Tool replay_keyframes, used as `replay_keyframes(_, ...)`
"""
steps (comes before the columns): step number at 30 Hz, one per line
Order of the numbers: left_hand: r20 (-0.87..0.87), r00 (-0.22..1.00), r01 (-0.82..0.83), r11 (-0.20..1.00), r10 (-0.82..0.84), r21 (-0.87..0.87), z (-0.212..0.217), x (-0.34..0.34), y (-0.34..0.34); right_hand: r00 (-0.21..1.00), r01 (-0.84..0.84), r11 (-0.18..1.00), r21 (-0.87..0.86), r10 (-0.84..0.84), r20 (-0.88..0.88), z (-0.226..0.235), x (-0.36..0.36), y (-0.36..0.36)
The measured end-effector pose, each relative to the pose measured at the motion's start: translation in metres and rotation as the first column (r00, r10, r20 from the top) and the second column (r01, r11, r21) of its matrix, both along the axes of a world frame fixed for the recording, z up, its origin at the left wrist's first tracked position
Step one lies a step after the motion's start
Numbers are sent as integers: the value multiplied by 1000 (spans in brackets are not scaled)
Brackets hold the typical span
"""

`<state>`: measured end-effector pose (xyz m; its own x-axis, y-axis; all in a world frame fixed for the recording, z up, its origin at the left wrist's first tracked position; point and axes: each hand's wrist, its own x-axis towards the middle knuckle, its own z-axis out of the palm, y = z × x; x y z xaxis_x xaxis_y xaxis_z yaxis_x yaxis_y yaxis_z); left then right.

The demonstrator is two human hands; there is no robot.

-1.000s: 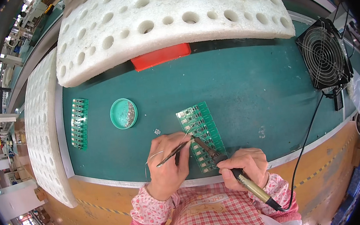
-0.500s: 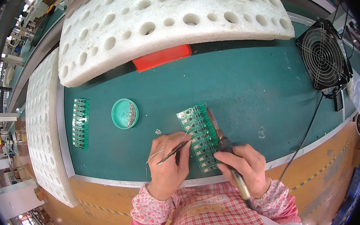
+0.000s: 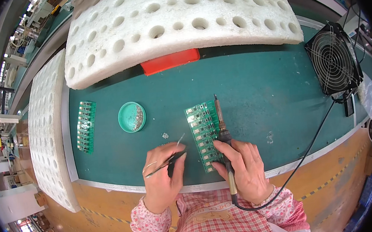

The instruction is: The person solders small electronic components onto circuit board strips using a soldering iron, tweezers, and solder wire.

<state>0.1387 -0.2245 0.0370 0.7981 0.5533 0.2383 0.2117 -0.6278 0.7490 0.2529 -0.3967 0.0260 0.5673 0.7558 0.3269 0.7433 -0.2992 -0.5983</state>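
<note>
The green circuit board panel point(image 3: 205, 134) lies on the green bench mat point(image 3: 263, 91), just ahead of both hands. The right hand point(image 3: 243, 166) has its fingers closed around a soldering iron point(image 3: 221, 128), whose shaft lies along the panel's right edge with the tip pointing away from the person. The left hand point(image 3: 164, 175), just left of the panel, pinches metal tweezers point(image 3: 165, 162) shut between thumb and fingers; I cannot tell whether anything sits in their tips.

The iron rests touching or nearly touching the panel, so a slip of the wrist would likely drag the hot tip across neighbouring pads or scorch the mat. The iron's black cord point(image 3: 312, 140) trails right of the panel toward the desk fan point(image 3: 333, 59) (a snag there could tug the iron off line). The left fingers are near the hot shaft.

Left of the panel sit a round green dish point(image 3: 131, 117) and a second board strip point(image 3: 85, 127). Beyond the panel a red block point(image 3: 170, 61) peeks from under white perforated foam sheets point(image 3: 177, 21). More workbenches recede far left.
</note>
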Motion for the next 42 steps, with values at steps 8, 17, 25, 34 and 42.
replay_keyframes(8,-77,993,101,977,-88,188,1,-2,-3,999,13,999,46,-11,-41,5,10,8)
replay_keyframes(17,-38,992,-117,992,119,53,-2,-4,26,998,33,997,68,-29,-48,3,10,6)
replay_keyframes(25,-4,981,-193,981,193,-33,-7,-3,35,999,24,998,59,-21,-50,3,11,5)
replay_keyframes(34,-38,985,-165,982,168,89,-10,-4,35,998,28,998,57,-25,-56,3,10,6)
replay_keyframes(42,-8,989,-142,974,146,174,-13,-6,37,998,32,998,49,-30,-57,3,10,4)
